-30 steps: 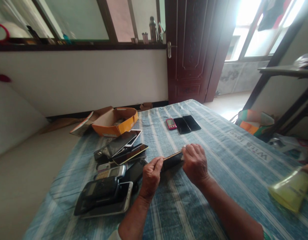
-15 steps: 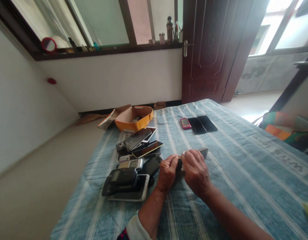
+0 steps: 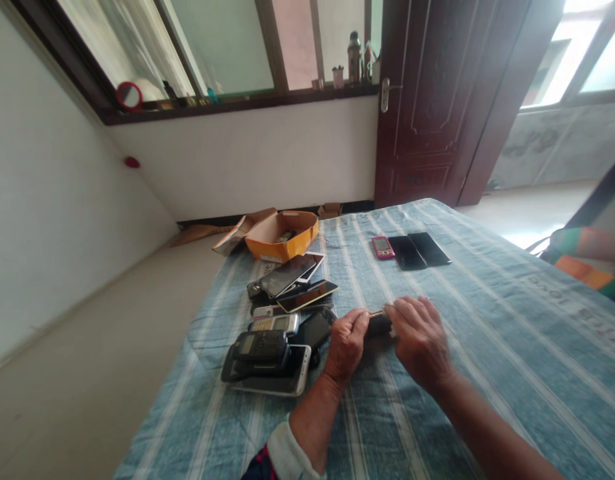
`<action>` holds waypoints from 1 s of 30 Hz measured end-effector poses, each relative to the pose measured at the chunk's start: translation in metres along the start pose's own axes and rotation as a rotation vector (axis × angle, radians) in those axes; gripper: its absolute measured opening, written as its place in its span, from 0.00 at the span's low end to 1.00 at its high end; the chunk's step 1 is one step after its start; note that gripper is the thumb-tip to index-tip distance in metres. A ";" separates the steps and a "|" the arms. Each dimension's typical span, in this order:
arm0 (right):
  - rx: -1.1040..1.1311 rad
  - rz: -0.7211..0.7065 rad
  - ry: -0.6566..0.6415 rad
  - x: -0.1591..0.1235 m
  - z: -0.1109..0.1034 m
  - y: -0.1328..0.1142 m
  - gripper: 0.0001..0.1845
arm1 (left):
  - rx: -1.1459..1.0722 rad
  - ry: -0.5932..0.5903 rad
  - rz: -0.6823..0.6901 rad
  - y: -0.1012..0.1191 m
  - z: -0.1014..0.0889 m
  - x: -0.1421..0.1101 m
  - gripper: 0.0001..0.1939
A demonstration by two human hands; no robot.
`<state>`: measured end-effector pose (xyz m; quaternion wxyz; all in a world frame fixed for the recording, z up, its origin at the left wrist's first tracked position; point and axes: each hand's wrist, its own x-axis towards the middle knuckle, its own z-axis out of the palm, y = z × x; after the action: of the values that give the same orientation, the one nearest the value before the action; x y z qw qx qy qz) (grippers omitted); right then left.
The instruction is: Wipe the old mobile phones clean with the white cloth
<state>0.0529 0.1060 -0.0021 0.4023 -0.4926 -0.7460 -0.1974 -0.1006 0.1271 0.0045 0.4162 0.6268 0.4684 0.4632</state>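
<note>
Dark red door (image 3: 430,147) and pale wall (image 3: 247,160) stand behind a blue striped cloth (image 3: 417,427), on which an open orange box (image 3: 282,251) sits at the far left, its flap folded out to the left. The dark phone (image 3: 378,327) is in the two hands, to the right of the box and nearer the wearer. It lies between the fingers of the left hand (image 3: 348,341) and those of the right hand (image 3: 423,343), which hide both its ends. Its long axis runs left to right, rising slightly to the right, and it is tipped up on edge, with a thin golden edge uppermost. Which end is its top cannot be told.

The left fingers are closed on its left part, thumb along the upper edge. The right fingers are curled in tightly over its right part, with a bit of white material (image 3: 393,330) pinched in them.

Just in front of the box, a loose pile of phones (image 3: 287,277) spreads toward the wearer, ending with a white-edged phone (image 3: 300,380) under a black device (image 3: 261,348). To the right of the box lie a pink phone (image 3: 383,247) and, beside it, two black phones (image 3: 410,254).
</note>
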 end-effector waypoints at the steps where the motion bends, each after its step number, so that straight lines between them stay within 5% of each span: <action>1: -0.026 0.012 0.000 0.000 -0.001 0.005 0.15 | 0.003 0.000 0.002 0.000 0.000 0.000 0.17; 8: -0.134 0.104 0.032 -0.006 -0.005 0.036 0.15 | 0.050 0.011 0.022 0.001 -0.001 -0.001 0.17; 16: 0.084 0.379 0.105 -0.010 0.001 0.044 0.15 | 0.038 0.003 0.025 0.000 -0.001 -0.001 0.17; 24: 0.242 0.843 -0.055 -0.012 0.000 0.050 0.22 | 0.065 0.015 0.031 -0.002 -0.001 0.000 0.17; 30: 0.197 0.881 -0.205 -0.007 -0.005 0.048 0.22 | 0.052 0.014 0.031 -0.004 -0.002 0.001 0.17</action>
<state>0.0991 0.1194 -0.0101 0.4170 -0.7389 -0.5169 0.1140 -0.1032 0.1287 0.0014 0.3894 0.6410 0.4736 0.4618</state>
